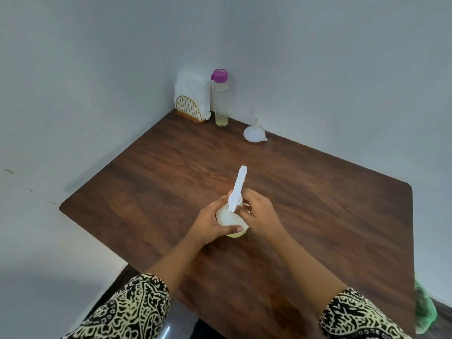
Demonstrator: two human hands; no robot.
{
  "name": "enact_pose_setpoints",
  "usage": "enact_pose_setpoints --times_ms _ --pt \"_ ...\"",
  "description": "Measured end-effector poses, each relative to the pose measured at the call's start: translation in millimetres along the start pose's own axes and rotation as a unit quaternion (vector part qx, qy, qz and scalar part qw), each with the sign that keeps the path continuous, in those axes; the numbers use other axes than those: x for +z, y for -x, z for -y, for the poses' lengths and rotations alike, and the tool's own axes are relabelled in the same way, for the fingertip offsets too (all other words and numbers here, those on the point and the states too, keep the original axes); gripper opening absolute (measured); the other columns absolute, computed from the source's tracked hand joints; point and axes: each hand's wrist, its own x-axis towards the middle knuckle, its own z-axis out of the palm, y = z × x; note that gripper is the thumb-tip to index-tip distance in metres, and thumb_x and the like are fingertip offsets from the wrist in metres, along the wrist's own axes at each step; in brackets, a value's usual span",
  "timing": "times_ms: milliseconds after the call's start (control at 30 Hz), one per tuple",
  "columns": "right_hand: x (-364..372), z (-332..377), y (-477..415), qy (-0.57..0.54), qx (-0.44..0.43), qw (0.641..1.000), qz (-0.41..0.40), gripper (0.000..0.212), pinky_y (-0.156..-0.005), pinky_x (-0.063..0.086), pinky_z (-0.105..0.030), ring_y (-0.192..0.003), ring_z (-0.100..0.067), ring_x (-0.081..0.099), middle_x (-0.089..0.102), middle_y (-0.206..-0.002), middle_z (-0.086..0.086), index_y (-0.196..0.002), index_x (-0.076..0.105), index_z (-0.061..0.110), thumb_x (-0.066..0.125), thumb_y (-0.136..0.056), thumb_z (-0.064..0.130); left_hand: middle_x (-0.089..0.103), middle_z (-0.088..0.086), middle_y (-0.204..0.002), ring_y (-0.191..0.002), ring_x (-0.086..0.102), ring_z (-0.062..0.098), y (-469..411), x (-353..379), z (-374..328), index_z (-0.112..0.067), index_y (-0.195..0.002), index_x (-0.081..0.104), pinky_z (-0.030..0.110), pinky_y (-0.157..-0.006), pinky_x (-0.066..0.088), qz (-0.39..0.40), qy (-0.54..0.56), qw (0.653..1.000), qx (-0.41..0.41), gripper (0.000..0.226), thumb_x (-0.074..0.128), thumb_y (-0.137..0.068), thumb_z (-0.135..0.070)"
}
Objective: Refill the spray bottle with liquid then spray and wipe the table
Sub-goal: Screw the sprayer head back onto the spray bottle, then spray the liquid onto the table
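Note:
A white spray bottle [228,217] stands on the brown wooden table [318,204] near its middle, its white trigger head [239,185] pointing away from me. My left hand [210,222] grips the rounded body, thumb across its front. My right hand [260,211] curls round the collar under the trigger head. A tall clear bottle with a purple cap [220,97] stands in the far corner with a little pale yellow liquid at its bottom. A white funnel [254,132] lies mouth-down to its right.
A gold wire holder with white napkins [193,99] stands beside the purple-capped bottle against the wall. Walls close the table's far sides. Something green [424,309] hangs off the table's right near corner.

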Motion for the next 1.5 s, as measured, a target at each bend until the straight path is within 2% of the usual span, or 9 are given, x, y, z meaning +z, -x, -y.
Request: enact_pose_setpoints --times_ms 200,367,467,667,800,967,1200,1333,1500 --pt "21.5 4.7 10.7 -0.009 0.037 0.990 -0.134 0.014 -0.056 0.039 -0.019 -0.064 -0.013 0.054 0.059 -0.071 0.002 -0.082 0.057 0.010 0.064 -0.083 0.022 0.064 -0.038 -0.103 -0.100 0.063 -0.004 6.0 10.5 -9.5 -0.069 -0.101 0.052 0.027 -0.087 0.054 -0.069 -0.011 0.997 -0.015 0.057 0.080 -0.057 -0.046" --pt "31.6 11.5 14.0 -0.023 0.072 0.977 -0.198 0.017 -0.052 0.037 -0.022 -0.055 -0.015 0.052 0.058 -0.062 0.001 -0.076 0.058 0.010 0.068 -0.081 0.023 0.067 -0.029 -0.093 -0.091 0.063 -0.003 16.3 30.0 -15.5 -0.045 -0.108 0.060 0.026 -0.081 0.053 -0.162 0.001 0.986 -0.038 0.056 0.070 -0.054 -0.052" --pt "28.8 9.9 15.5 -0.040 0.082 0.975 -0.202 0.017 -0.054 0.039 -0.027 -0.056 -0.016 0.054 0.059 -0.062 0.002 -0.079 0.061 0.011 0.071 -0.080 0.025 0.066 -0.023 -0.107 -0.101 0.062 0.001 17.1 39.0 -18.1 -0.034 -0.123 0.060 0.029 -0.090 0.052 -0.189 -0.009 0.980 -0.056 0.068 0.070 -0.059 -0.054" --pt "21.0 14.1 13.1 -0.063 0.149 0.968 -0.192 0.063 -0.078 0.050 -0.026 -0.101 -0.007 0.058 0.054 -0.119 0.011 -0.121 0.044 0.025 0.078 -0.071 0.043 0.056 -0.009 -0.136 -0.124 0.052 0.015 20.8 54.1 -29.5 -0.031 -0.130 0.051 0.038 -0.106 0.044 -0.172 0.006 0.983 -0.072 0.061 0.069 -0.073 -0.045" --pt "16.2 9.5 7.2 -0.072 0.112 0.978 -0.162 0.077 -0.096 0.046 -0.030 -0.122 -0.006 0.047 0.043 -0.142 0.010 -0.143 0.032 0.026 0.074 -0.079 0.031 0.027 -0.009 -0.154 -0.139 0.035 0.011 35.8 54.8 -16.6 -0.025 -0.150 0.031 0.037 -0.109 0.041 -0.071 -0.075 0.994 -0.045 0.094 0.073 -0.069 -0.050" --pt "4.0 -3.2 31.9 -0.093 0.085 0.981 -0.149 0.057 -0.095 0.047 -0.024 -0.109 0.005 0.055 0.057 -0.121 0.021 -0.133 0.048 0.028 0.066 -0.080 0.012 0.031 -0.014 -0.154 -0.139 0.031 0.008 51.6 28.5 8.0 -0.038 -0.149 0.029 0.036 -0.115 0.032 -0.025 -0.196 0.979 -0.048 0.081 0.065 -0.080 -0.059" --pt "7.2 19.0 90.5 -0.197 0.128 0.968 -0.093 0.040 -0.084 0.050 -0.024 -0.097 -0.008 0.063 0.067 -0.106 0.015 -0.105 0.061 0.033 0.061 -0.074 0.008 -0.002 0.003 -0.164 -0.150 -0.008 0.025 61.2 -10.0 39.5 -0.031 -0.154 0.008 0.060 -0.115 -0.002 -0.092 -0.344 0.899 -0.255 0.085 0.038 -0.087 -0.072" --pt "19.6 26.2 114.3 -0.222 0.183 0.956 -0.061 0.040 -0.075 0.056 -0.046 -0.074 -0.029 0.063 0.068 -0.093 0.003 -0.099 0.062 0.037 0.061 -0.074 0.006 -0.009 0.003 -0.164 -0.149 -0.012 0.025 66.2 -4.8 45.5 -0.033 -0.154 -0.001 0.061 -0.114 -0.005 -0.091 -0.377 0.889 -0.245 0.084 0.026 -0.087 -0.075" --pt "29.4 33.6 119.1 -0.249 0.221 0.941 -0.054 0.039 -0.071 0.057 -0.040 -0.072 -0.026 0.066 0.070 -0.091 0.015 -0.098 0.064 0.030 0.061 -0.078 -0.002 -0.007 0.005 -0.164 -0.149 -0.012 0.027 68.2 -2.1 47.8 -0.031 -0.154 -0.004 0.062 -0.114 -0.004 -0.097 -0.410 0.876 -0.234 0.082 0.019 -0.089 -0.073"
